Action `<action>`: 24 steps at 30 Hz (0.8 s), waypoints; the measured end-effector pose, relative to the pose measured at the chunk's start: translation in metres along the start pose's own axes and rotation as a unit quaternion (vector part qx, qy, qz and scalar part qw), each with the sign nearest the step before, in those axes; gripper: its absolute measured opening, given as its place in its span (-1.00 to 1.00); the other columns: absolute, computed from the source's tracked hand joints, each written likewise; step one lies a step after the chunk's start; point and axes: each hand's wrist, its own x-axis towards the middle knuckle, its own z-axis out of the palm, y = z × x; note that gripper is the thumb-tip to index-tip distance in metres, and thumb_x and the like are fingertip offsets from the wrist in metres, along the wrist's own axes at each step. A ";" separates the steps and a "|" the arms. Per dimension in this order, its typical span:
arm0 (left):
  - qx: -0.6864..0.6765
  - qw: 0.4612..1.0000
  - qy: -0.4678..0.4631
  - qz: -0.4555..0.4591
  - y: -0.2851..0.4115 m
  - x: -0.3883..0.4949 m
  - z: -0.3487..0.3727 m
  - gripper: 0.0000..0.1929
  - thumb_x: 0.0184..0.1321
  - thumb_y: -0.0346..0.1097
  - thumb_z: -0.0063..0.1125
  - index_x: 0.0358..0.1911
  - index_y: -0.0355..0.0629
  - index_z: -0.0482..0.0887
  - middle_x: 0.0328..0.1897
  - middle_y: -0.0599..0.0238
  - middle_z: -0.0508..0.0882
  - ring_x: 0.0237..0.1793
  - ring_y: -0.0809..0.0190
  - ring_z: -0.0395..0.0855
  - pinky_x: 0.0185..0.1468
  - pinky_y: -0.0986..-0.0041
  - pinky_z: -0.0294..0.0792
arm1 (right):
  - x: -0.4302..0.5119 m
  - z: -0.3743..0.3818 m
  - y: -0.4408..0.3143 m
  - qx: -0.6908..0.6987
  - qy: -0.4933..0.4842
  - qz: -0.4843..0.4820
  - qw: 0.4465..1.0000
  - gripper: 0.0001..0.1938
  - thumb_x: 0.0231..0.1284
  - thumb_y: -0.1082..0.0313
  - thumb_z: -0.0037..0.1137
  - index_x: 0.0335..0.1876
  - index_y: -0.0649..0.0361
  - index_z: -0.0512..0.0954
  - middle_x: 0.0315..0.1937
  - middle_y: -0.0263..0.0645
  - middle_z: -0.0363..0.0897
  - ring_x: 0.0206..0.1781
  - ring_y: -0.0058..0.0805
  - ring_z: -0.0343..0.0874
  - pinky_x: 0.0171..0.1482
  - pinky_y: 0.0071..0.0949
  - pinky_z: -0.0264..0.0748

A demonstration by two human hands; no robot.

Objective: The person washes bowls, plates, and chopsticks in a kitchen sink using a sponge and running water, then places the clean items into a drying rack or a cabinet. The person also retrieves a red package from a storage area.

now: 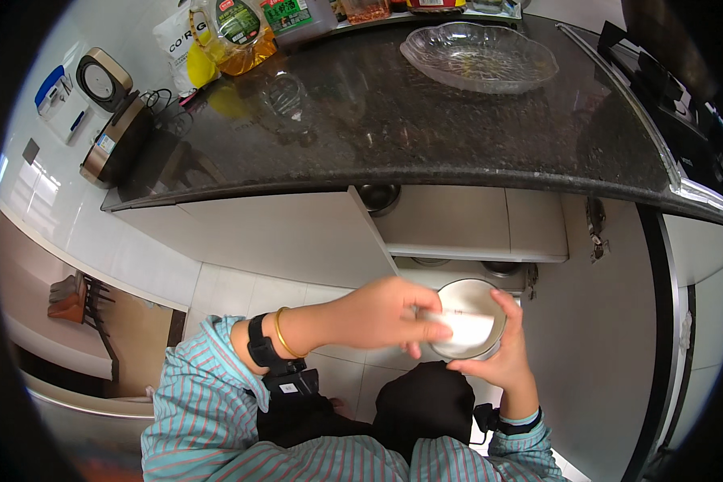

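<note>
Above my lap, a round bowl [461,293] with a pale inside and a dark rim is tilted so that I look into it. My right hand [509,346] grips it from the right, thumb at the near side and fingers along the rim. My left hand [400,313] reaches over from the left and pinches a small white item [473,331] against or just over the bowl's inside. Motion blur hides what that item is; it may be a cloth or a piece of paper.
Ahead, a base cabinet stands open, with metal bowls [379,197] on its shelf [446,223]. Its door [602,337] juts out at right. On the dark stone countertop [361,132] are a glass dish [479,57], an oil bottle [241,36] and a rice cooker [117,138].
</note>
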 end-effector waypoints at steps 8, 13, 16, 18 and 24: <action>-0.034 0.922 0.375 0.086 -0.054 0.091 -0.032 -0.54 0.52 -0.33 0.01 0.37 -0.44 0.32 0.34 -0.04 0.55 0.40 0.15 0.48 0.42 0.35 0.36 | -0.021 -0.014 0.021 0.082 0.143 0.136 0.977 0.23 -0.31 -0.01 0.74 0.53 0.16 0.11 0.34 -0.05 0.37 0.33 -0.16 0.52 0.35 -0.16 0.48; 0.063 0.816 0.538 0.199 -0.102 0.159 -0.075 -0.42 0.35 -0.43 0.06 0.42 -0.43 0.29 0.46 -0.11 0.42 0.45 0.07 0.35 0.45 0.37 0.24 | -0.030 -0.019 0.021 0.110 0.130 0.147 0.974 0.24 -0.28 -0.02 0.73 0.54 0.17 0.08 0.33 -0.03 0.37 0.32 -0.16 0.53 0.34 -0.17 0.49; 0.121 0.847 0.514 0.063 -0.117 0.175 -0.113 -0.42 0.28 -0.35 0.11 0.37 -0.37 0.39 0.41 -0.07 0.49 0.35 0.05 0.43 0.38 0.42 0.28 | -0.034 -0.016 0.020 0.149 0.114 0.161 0.969 0.23 -0.29 -0.06 0.74 0.52 0.19 0.10 0.32 -0.03 0.37 0.32 -0.18 0.52 0.34 -0.19 0.48; 0.119 0.839 0.531 0.000 -0.123 0.183 -0.120 -0.51 0.29 -0.34 0.10 0.28 -0.35 0.50 0.31 -0.11 0.55 0.31 0.00 0.47 0.37 0.36 0.28 | -0.036 -0.012 0.020 0.140 0.113 0.152 0.972 0.23 -0.29 -0.07 0.74 0.51 0.19 0.11 0.31 -0.04 0.38 0.32 -0.19 0.52 0.34 -0.19 0.47; 0.145 0.747 0.638 0.118 -0.125 0.198 -0.117 -0.60 0.33 -0.31 0.06 0.19 -0.32 0.60 0.29 -0.21 0.58 0.34 -0.16 0.48 0.42 0.17 0.25 | -0.035 -0.003 0.012 0.181 0.114 0.129 0.968 0.21 -0.30 -0.16 0.73 0.48 0.15 0.15 0.31 -0.07 0.32 0.31 -0.17 0.50 0.33 -0.18 0.48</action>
